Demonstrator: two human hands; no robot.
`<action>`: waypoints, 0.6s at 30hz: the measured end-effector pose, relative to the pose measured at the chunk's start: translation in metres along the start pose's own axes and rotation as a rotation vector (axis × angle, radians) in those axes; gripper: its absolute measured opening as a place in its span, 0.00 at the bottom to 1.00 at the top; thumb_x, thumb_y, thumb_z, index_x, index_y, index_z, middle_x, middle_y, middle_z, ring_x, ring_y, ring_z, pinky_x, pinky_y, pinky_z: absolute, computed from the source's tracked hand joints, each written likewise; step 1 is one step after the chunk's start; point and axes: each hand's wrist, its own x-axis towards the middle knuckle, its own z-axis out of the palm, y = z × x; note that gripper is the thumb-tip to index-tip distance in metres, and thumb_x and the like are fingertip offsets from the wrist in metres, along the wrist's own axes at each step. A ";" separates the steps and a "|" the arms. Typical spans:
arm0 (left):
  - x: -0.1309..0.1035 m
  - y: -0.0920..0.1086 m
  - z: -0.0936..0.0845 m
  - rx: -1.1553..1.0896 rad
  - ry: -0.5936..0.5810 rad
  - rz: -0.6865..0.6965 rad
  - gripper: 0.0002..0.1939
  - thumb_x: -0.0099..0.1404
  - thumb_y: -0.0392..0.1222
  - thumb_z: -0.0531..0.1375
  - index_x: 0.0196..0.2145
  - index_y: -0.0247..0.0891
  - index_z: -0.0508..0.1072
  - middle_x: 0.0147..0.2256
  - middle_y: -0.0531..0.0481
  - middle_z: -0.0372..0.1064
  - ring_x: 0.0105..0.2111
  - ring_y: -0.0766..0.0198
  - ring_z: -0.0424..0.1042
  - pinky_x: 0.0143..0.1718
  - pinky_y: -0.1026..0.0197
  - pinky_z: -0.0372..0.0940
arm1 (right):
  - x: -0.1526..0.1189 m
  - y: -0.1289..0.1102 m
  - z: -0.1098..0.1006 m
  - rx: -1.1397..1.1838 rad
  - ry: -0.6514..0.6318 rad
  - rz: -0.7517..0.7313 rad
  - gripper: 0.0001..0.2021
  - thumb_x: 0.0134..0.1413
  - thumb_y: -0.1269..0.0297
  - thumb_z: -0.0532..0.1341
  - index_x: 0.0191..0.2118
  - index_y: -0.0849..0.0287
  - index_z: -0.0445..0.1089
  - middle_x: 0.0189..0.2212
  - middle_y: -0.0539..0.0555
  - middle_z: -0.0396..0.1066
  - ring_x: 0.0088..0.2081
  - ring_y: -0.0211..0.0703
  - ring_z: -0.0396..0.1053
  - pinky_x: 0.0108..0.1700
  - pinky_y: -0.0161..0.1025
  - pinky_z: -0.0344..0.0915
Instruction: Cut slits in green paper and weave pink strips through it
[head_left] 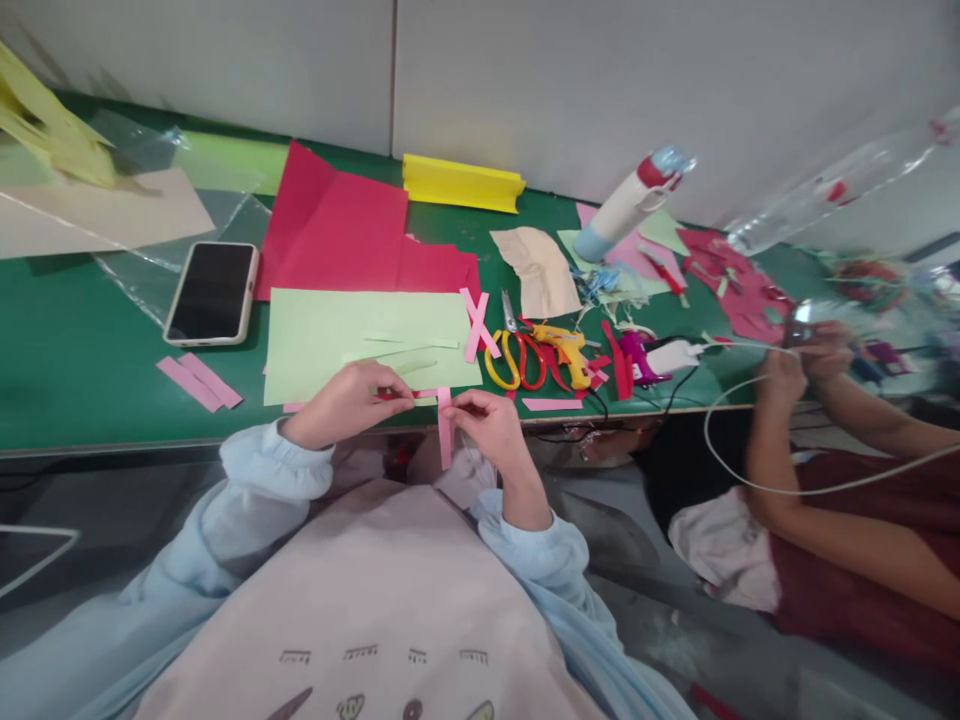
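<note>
My left hand (358,402) pinches the end of a thin red and green strip (426,396), held level at the table's front edge. My right hand (487,425) has its fingers closed on a pink paper strip (446,430), which hangs upright and crosses the end of the thin strip. Just behind both hands lies a light green sheet (322,330) with narrow green pieces on it. Two pink strips form a cross (476,325) on the sheet's right end.
Yellow scissors (504,362), red scissors (532,362) and a yellow glue gun (566,350) lie right of the sheet. A phone (212,293) is at left, a bottle (630,205) behind. Another person's hands (806,365) work at far right.
</note>
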 end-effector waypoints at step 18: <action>0.003 -0.002 0.000 -0.071 -0.087 -0.012 0.11 0.61 0.49 0.62 0.34 0.39 0.77 0.29 0.52 0.76 0.29 0.67 0.71 0.30 0.66 0.62 | 0.002 -0.001 0.005 -0.113 -0.141 -0.067 0.10 0.46 0.58 0.67 0.24 0.60 0.73 0.22 0.48 0.70 0.25 0.36 0.63 0.30 0.34 0.60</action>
